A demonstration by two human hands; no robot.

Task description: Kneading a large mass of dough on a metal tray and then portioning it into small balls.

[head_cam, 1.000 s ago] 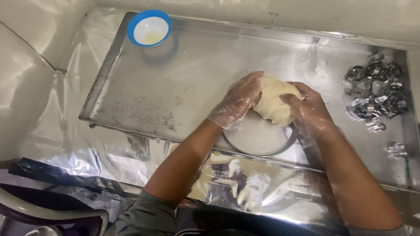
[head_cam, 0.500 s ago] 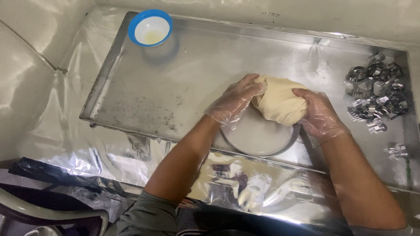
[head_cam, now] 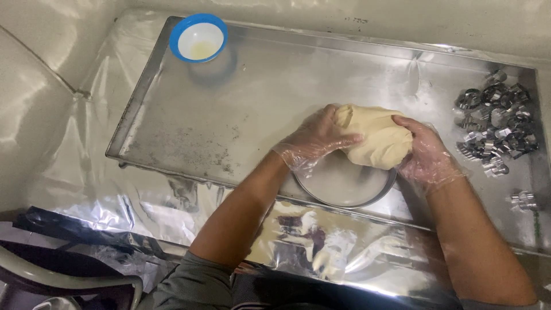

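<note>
Pale dough ball [head_cam: 376,138] right of centre frame, just over the round metal plate [head_cam: 344,186] on the steel tray [head_cam: 229,103]. Left hand [head_cam: 315,140] and right hand [head_cam: 427,152], both gloved, wrapped around its sides. Best cupped evenly, turned gently, kept clear of metal cutters [head_cam: 496,123] at right

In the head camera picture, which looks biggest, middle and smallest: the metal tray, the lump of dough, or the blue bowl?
1. Metal tray, by far the largest.
2. Lump of dough, held between both gloved hands.
3. Blue bowl, smallest, though it sits farther from the camera.
</note>
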